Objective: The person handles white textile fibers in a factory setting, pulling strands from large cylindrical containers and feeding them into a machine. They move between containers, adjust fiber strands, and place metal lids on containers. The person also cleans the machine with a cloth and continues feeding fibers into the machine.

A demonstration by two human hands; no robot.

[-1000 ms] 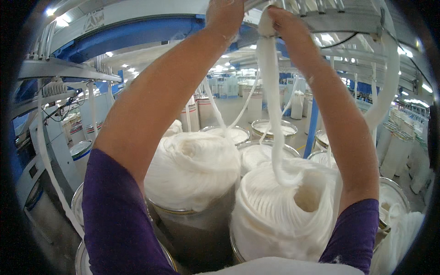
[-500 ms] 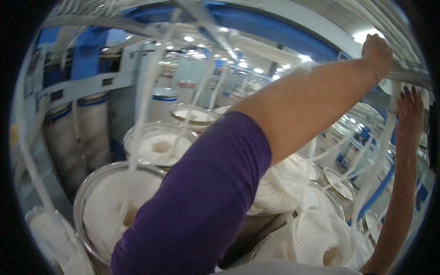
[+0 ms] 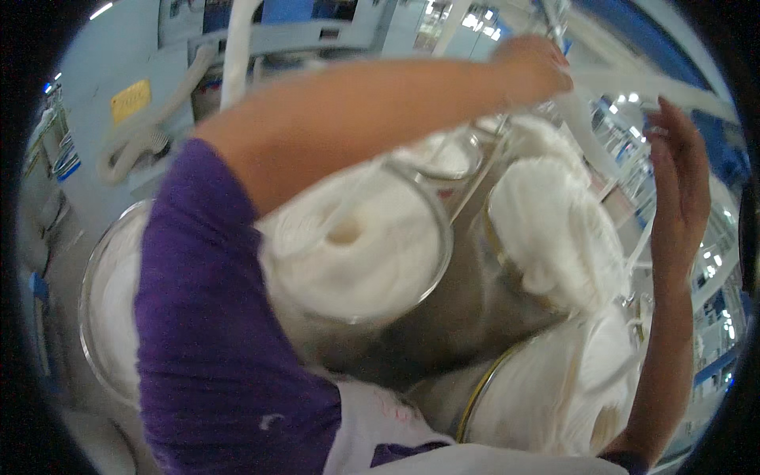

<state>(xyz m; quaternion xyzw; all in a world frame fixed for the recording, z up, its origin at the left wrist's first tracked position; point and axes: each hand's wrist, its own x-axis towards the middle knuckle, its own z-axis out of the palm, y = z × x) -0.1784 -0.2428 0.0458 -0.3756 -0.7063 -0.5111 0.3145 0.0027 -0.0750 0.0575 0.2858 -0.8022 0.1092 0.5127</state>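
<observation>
My left hand is raised at the upper right, its bare forearm crossing above the cans from a purple sleeve. Its fingers are curled closed, slightly blurred, where a thick white cotton sliver meets them. The soft strand droops below this hand, and another white length stretches off to the right. My right hand is held up beside it with fingers extended and apart, and nothing visible in them. Below my arms stands a round can of coiled white sliver with a hole in its middle.
More cans heaped with white sliver stand to the right, one close to my body. Another can is partly behind my sleeve. A grey machine panel bears a yellow tag. A strand hangs at the upper left.
The view has swung down and to the left, bringing the cans nearer. My left hand has come down from the overhead bar and now meets a sliver; my right hand has left the bar too.
</observation>
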